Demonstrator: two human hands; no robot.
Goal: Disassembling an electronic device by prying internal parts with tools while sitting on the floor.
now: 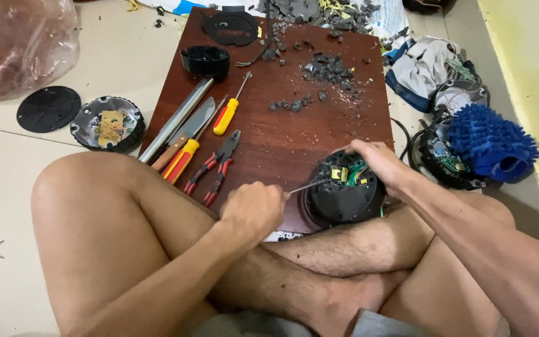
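Left hand point(254, 209) clenches a thin metal tool point(307, 186) — right hand point(378, 163) grips the round black casing point(343, 203).

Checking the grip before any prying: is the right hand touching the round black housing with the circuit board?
Touching. The head view shows the right hand draped over the far rim of the round black housing, fingers wrapped against its edge with no gap.
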